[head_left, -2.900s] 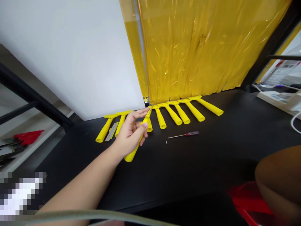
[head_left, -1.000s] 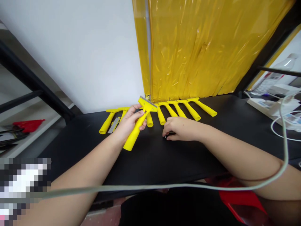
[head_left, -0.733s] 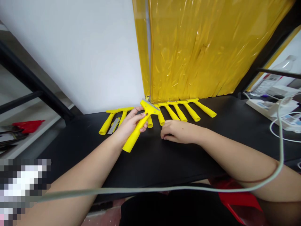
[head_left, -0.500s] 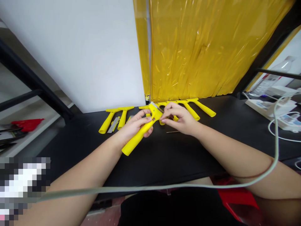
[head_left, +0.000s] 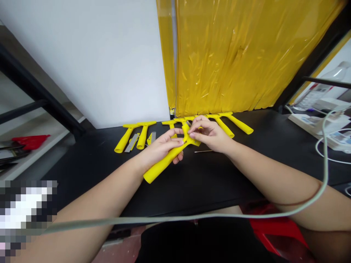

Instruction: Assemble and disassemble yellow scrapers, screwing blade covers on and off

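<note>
The left hand (head_left: 161,147) grips the yellow scraper (head_left: 162,167) while the right hand (head_left: 210,134), hold unclear, seems to fit something at the scraper's head, next needing careful alignment.

The held scraper (head_left: 161,167) is bright, plain yellow with a touch of metallic grey at its head, and the other scrapers (head_left: 241,123) share that yellow. Silver-grey plates (head_left: 132,142) sit against yellow backing. The surface (head_left: 175,195) is matt black, the panel (head_left: 90,62) plain white, the film (head_left: 219,58) amber-yellow, streaked with pale glints. The frame bar (head_left: 59,116) is black, the pouch (head_left: 33,141) red, the foreground cable (head_left: 192,218) pale grey-green, the power strip (head_left: 308,124) white.
</note>
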`<state>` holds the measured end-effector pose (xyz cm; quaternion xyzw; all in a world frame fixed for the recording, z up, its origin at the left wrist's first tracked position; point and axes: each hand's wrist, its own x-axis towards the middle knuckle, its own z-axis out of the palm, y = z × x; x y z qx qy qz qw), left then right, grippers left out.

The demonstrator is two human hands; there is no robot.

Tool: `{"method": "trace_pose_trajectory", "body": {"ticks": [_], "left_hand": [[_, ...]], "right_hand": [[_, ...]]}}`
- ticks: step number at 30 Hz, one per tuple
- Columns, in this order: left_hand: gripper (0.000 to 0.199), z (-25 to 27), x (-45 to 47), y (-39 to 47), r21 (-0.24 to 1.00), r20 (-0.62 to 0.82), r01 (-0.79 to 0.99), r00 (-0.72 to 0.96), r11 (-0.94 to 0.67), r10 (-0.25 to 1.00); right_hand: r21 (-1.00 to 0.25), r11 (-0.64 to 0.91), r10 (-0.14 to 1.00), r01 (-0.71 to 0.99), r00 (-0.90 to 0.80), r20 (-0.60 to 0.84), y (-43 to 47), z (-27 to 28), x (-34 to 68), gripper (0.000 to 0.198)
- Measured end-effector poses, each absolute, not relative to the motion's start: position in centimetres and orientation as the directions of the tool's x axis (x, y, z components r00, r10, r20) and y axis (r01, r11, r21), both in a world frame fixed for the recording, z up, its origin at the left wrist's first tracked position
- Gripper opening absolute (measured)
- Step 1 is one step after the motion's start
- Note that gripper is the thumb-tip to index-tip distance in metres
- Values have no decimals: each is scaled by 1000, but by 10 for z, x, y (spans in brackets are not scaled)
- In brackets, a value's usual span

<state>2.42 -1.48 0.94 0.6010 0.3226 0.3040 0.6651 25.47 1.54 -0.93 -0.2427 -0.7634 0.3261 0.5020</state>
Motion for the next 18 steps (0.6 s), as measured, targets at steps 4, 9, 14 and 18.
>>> {"method": "trace_pose_trajectory", "body": {"ticks": [4, 9, 14, 18], "left_hand": [[43, 8, 26, -14, 996, -69, -1, 619, 89, 783], [41, 8, 28, -15, 997, -66, 15, 626, 72, 777], [39, 11, 30, -18, 998, -63, 37, 642, 51, 764], [38, 13, 29, -20, 997, -81, 59, 639, 56, 765]], "right_hand": [[-777, 629, 716, 38, -418, 559, 16, -8, 258, 19], [-816, 578, 726, -27, -438, 530, 17, -10, 257, 22], [-911, 376, 799, -167, -439, 410, 12, -12, 253, 46], [-938, 302, 814, -170, -466, 347, 12, -10, 254, 49]]}}
